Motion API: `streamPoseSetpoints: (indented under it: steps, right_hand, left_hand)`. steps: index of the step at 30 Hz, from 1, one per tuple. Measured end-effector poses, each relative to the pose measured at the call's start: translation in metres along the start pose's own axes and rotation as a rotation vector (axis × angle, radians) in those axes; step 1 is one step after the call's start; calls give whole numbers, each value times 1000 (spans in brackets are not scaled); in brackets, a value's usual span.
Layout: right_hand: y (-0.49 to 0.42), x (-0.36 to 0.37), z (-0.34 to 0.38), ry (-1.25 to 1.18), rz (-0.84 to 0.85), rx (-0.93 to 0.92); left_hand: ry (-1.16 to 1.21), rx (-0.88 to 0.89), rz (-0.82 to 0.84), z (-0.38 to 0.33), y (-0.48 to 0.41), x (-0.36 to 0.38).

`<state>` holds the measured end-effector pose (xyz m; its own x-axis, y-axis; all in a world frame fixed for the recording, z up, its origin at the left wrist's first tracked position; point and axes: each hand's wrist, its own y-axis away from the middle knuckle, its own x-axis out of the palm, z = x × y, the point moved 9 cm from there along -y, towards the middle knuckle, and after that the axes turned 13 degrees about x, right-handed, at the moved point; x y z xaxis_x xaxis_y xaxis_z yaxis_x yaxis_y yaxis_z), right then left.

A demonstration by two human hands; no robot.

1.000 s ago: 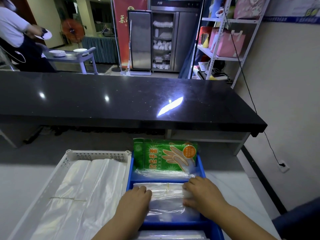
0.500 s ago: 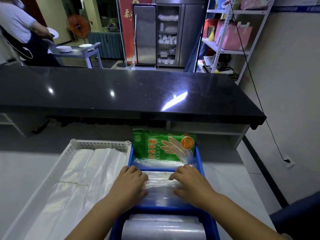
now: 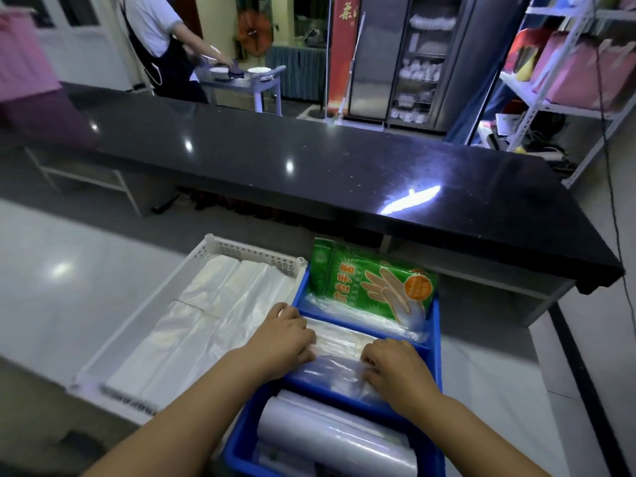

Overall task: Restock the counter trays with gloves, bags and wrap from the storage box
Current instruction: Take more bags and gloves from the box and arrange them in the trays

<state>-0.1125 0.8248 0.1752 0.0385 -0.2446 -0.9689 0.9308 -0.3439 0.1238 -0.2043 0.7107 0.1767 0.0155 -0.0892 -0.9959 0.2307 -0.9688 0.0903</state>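
A blue divided tray (image 3: pixel 434 325) sits on the white counter in front of me. Its far compartment holds a green pack of gloves (image 3: pixel 371 285), leaning upright. In the middle compartment lies a stack of clear plastic bags (image 3: pixel 339 352). My left hand (image 3: pixel 285 337) presses on the stack's left end and my right hand (image 3: pixel 395 370) presses on its right end, fingers bent over the plastic. A roll of clear wrap (image 3: pixel 330 438) fills the near compartment. To the left, a white tray (image 3: pixel 241 244) holds flat white bags (image 3: pixel 213 315).
A long black counter (image 3: pixel 309 160) runs across behind the trays. Beyond it a person (image 3: pixel 158 39) works at a small table with plates. A steel cabinet (image 3: pixel 413 56) and a shelf rack (image 3: pixel 568 74) with pink bags stand at the back right.
The view has swung left and tilted down, bringing the wrap roll fully into view. Both hands stay on the clear bags and have slid slightly toward me.
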Motion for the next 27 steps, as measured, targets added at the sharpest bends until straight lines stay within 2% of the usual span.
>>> streamPoseSetpoints:
  steps: [7, 12, 19, 23, 27]
  right_hand:
    - [6, -11, 10, 70, -20, 54]
    - [17, -25, 52, 185, -114, 18]
    - [52, -16, 222, 54, -200, -110]
    - [78, 22, 340, 27, -171, -240]
    - [104, 70, 439, 58, -64, -386]
  left_hand:
    - [95, -97, -196, 9, 18, -11]
    - [180, -184, -403, 23, 90, -34]
    - [226, -296, -488, 49, 291, -17]
    - [324, -529, -420, 81, 417, 25]
    - [362, -778, -423, 105, 544, 70]
